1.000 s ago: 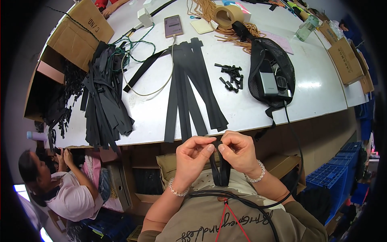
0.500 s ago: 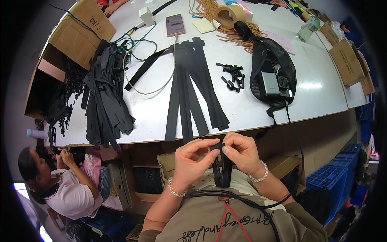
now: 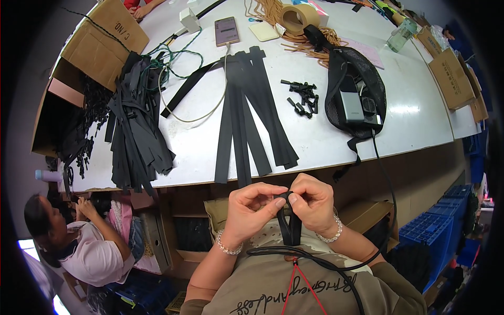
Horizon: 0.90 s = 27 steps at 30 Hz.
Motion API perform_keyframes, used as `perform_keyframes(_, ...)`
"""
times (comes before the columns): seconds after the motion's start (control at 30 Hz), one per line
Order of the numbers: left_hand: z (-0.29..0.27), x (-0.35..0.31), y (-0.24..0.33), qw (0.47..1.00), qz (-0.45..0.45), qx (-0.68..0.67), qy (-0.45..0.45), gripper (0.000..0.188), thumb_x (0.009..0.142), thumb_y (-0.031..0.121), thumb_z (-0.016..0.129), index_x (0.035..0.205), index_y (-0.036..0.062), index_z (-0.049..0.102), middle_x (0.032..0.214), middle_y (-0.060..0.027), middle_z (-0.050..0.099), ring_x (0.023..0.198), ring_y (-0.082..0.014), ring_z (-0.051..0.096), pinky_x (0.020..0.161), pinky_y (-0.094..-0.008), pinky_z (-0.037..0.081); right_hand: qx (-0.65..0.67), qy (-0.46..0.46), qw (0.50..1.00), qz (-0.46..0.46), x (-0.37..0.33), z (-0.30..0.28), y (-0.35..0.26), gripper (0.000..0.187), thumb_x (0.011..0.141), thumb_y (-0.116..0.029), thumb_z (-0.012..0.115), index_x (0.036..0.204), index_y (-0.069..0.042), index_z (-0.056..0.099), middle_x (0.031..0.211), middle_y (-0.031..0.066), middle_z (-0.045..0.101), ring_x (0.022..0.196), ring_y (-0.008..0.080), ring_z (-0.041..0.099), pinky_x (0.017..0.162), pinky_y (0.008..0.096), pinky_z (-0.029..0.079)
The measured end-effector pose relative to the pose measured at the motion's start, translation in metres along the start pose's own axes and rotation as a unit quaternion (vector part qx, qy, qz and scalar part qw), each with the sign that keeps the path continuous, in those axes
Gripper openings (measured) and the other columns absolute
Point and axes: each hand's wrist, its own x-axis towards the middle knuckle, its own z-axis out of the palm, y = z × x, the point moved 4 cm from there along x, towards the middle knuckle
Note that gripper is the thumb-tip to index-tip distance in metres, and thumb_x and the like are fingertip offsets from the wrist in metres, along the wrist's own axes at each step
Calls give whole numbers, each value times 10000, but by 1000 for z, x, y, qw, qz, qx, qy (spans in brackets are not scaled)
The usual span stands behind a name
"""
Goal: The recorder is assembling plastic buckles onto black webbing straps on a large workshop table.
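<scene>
A folded black strap (image 3: 294, 231) is in the person's two hands, just outside the near edge of the surface (image 3: 415, 123) and in front of the shirt; its loop hangs below the fingertips. The left hand (image 3: 254, 207) has its grip closed in a pinch of thumb and fingers on the strap's upper end. The right hand (image 3: 314, 203) pinches the same end just beside it, its grip closed too, fingers curled. What exactly lies between the fingertips is too small to tell.

Beyond the hands, a fan of flat black strips (image 3: 239, 121) lies on the surface, its lower ends reaching the near edge. Right of it is a cluster of small black fittings (image 3: 303, 97), and then a black mesh bag (image 3: 358, 60) holding a grey device (image 3: 349, 105), nearer the right edge. A thicker heap of black strips (image 3: 137, 128) lies toward the near left corner, beside an open cardboard box (image 3: 107, 44) at the left edge. Toward the far edge are a phone (image 3: 227, 31) with a pale cable, a roll of brown tape (image 3: 299, 20) and tan cords (image 3: 310, 46). A clear green bottle (image 3: 402, 35) lies near the far right corner. Off the near left corner sits a co-worker (image 3: 92, 254).
</scene>
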Motion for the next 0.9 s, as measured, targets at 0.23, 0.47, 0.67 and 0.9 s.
perform_keyframes(0.23, 0, 2, 0, 1000, -4, 7, -6, 201, 787, -65, 655, 985, -30, 647, 896, -48, 634, 767, -52, 579, 649, -165, 475, 8, 23, 1000, 9, -5, 1, 2, 90, 764, 42, 579, 695, 5, 535, 664, 4, 467, 560, 54, 387, 485, 205, 305)
perform_keyframes(0.47, 1, 1, 5, 999, 6, 43, 23, 281, 756, -54, 693, 1029, -27, 630, 904, -46, 631, 803, -66, 596, 702, -191, 504, 26, 5, 1000, 3, -6, -1, 6, 46, 800, 23, 586, 768, 6, 558, 723, 31, 504, 630, 83, 438, 533, 215, 338)
perform_keyframes(0.67, 0, 1, 8, 998, 16, 52, 38, 331, 738, -53, 711, 1053, -27, 611, 918, -47, 631, 820, -75, 603, 743, -211, 522, -11, 2, 999, -46, -7, -5, 5, 33, 815, -13, 605, 810, 8, 581, 760, 61, 543, 661, 127, 485, 551, 237, 368)
perform_keyframes(0.9, 0, 0, 6, 995, 30, 78, 56, 283, 738, -54, 712, 1007, -21, 632, 923, -41, 629, 800, -61, 579, 726, -196, 507, -42, 4, 997, -71, -6, -6, 1, 42, 808, -13, 614, 816, 16, 584, 749, 77, 549, 658, 155, 510, 578, 249, 398)
